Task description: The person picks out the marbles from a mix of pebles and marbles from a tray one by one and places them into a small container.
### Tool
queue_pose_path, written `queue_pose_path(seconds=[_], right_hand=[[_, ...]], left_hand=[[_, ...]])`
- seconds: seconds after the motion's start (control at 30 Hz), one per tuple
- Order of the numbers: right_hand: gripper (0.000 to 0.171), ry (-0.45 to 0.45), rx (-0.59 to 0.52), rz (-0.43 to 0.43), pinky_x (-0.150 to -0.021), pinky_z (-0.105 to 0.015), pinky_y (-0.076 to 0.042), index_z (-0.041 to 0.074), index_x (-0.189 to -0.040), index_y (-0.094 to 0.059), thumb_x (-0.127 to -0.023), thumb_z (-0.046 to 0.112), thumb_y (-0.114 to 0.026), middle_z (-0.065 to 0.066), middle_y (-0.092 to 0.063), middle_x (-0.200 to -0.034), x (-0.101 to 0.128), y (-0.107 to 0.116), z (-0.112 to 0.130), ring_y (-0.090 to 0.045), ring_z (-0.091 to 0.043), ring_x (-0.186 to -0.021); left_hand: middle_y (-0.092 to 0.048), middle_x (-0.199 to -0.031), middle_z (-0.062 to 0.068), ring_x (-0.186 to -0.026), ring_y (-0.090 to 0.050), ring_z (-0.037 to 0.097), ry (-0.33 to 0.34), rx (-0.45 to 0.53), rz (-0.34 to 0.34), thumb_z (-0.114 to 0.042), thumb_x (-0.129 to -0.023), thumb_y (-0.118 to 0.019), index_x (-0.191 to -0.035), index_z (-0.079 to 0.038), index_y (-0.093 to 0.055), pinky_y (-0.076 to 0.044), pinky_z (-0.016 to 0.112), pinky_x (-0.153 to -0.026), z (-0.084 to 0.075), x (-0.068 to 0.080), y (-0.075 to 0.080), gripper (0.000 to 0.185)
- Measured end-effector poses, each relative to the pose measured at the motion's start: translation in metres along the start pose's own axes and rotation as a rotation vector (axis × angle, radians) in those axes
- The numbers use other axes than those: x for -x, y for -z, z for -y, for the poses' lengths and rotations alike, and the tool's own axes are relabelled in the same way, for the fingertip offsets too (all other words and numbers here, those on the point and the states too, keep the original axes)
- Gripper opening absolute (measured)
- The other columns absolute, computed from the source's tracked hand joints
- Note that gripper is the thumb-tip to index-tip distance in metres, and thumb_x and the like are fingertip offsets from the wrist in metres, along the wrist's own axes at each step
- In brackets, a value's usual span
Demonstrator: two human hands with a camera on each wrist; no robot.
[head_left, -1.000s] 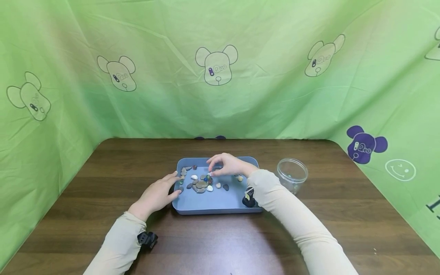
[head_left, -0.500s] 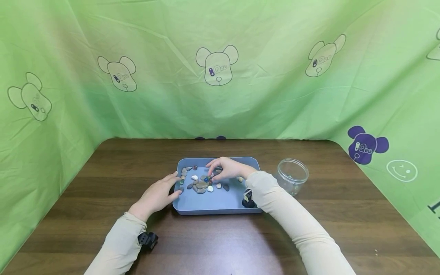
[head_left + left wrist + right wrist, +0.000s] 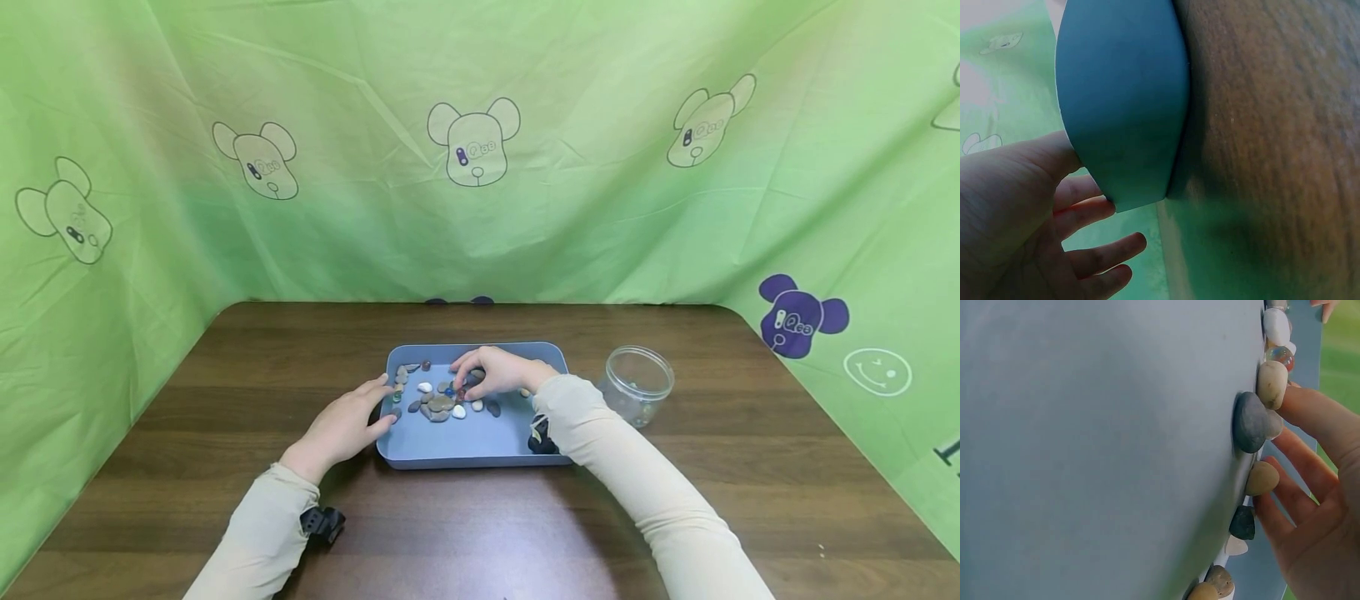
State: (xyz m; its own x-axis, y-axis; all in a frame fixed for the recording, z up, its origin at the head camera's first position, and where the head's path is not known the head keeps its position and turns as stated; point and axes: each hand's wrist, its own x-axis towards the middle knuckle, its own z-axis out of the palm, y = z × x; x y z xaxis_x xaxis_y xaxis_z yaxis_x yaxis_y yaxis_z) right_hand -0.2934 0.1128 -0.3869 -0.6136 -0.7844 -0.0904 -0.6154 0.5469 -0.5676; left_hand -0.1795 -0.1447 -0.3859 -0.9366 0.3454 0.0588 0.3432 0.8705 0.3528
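Note:
A blue-grey tray [image 3: 468,442] holds several pebbles and glass marbles. My left hand [image 3: 341,423] rests on its left rim; in the left wrist view the thumb and nearer fingers touch the rim, the others spread loosely. My right hand [image 3: 498,371] is low over the middle of the tray, thumb and index finger curved down on either side of a red marble [image 3: 461,396]. In the right wrist view a cream pebble [image 3: 1272,384] hides the fingertips, so a grip on the marble cannot be made out. A blue marble [image 3: 449,391] lies just left of it.
To the tray's right stands a lidless clear jar [image 3: 637,379] with a few small pieces inside. Brown pebbles [image 3: 439,404] cluster left of the right hand. A dark pebble [image 3: 492,408] and white pebble [image 3: 458,412] lie nearer the front. Green patterned cloth [image 3: 480,233] hangs behind the table.
My right hand has lowered slightly, its fingertips coming down to the red marble. The pale piece seen at its fingertips a second ago no longer shows there. My left hand has stayed put.

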Motion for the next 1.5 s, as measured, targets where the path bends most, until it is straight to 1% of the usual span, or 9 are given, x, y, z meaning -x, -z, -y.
queue_pose_path(seconds=[0.43,0.67,0.83,1.27,1.5], right_hand=[[0.011,-0.003,-0.027,-0.024,-0.112,-0.046,-0.031,0.009,-0.092,-0.071,-0.080,0.009,-0.070,-0.015,-0.054,-0.134,0.002,0.001,0.000,-0.047,-0.032,-0.129],[0.014,0.006,-0.042,-0.048,-0.114,-0.047,-0.028,0.010,-0.092,-0.071,-0.078,0.009,-0.071,-0.014,-0.055,-0.135,0.001,0.004,0.000,-0.046,-0.031,-0.130],[0.014,0.028,-0.033,-0.058,-0.113,-0.047,-0.029,0.010,-0.093,-0.071,-0.079,0.011,-0.071,-0.014,-0.054,-0.135,0.003,0.007,0.003,-0.046,-0.031,-0.130],[0.013,0.032,-0.063,-0.083,-0.110,-0.048,-0.033,0.011,-0.094,-0.072,-0.080,0.011,-0.070,-0.013,-0.055,-0.135,0.009,0.018,0.010,-0.045,-0.030,-0.131],[0.013,0.055,-0.043,-0.109,-0.110,-0.049,-0.033,0.013,-0.093,-0.072,-0.080,0.012,-0.070,-0.013,-0.056,-0.133,0.013,0.022,0.011,-0.046,-0.030,-0.130]], left_hand=[[-0.041,-0.146,0.017,-0.127,-0.047,0.037,-0.009,-0.002,0.001,-0.026,-0.090,-0.058,-0.130,-0.004,-0.053,-0.041,0.050,-0.102,0.000,0.000,-0.001,0.046],[-0.040,-0.146,0.016,-0.128,-0.047,0.036,-0.004,-0.001,0.008,-0.027,-0.090,-0.058,-0.131,-0.004,-0.053,-0.041,0.050,-0.103,-0.002,0.000,0.000,0.047],[-0.040,-0.146,0.016,-0.129,-0.046,0.036,0.001,-0.005,0.012,-0.025,-0.091,-0.058,-0.131,-0.004,-0.053,-0.040,0.049,-0.103,-0.003,-0.001,0.002,0.046],[-0.040,-0.146,0.016,-0.128,-0.046,0.037,-0.001,-0.011,0.011,-0.025,-0.091,-0.058,-0.131,-0.004,-0.053,-0.040,0.050,-0.103,-0.001,-0.001,0.003,0.046],[-0.040,-0.146,0.017,-0.129,-0.046,0.037,-0.007,-0.014,0.009,-0.025,-0.091,-0.058,-0.131,-0.004,-0.053,-0.040,0.050,-0.103,-0.002,-0.001,0.003,0.046]])
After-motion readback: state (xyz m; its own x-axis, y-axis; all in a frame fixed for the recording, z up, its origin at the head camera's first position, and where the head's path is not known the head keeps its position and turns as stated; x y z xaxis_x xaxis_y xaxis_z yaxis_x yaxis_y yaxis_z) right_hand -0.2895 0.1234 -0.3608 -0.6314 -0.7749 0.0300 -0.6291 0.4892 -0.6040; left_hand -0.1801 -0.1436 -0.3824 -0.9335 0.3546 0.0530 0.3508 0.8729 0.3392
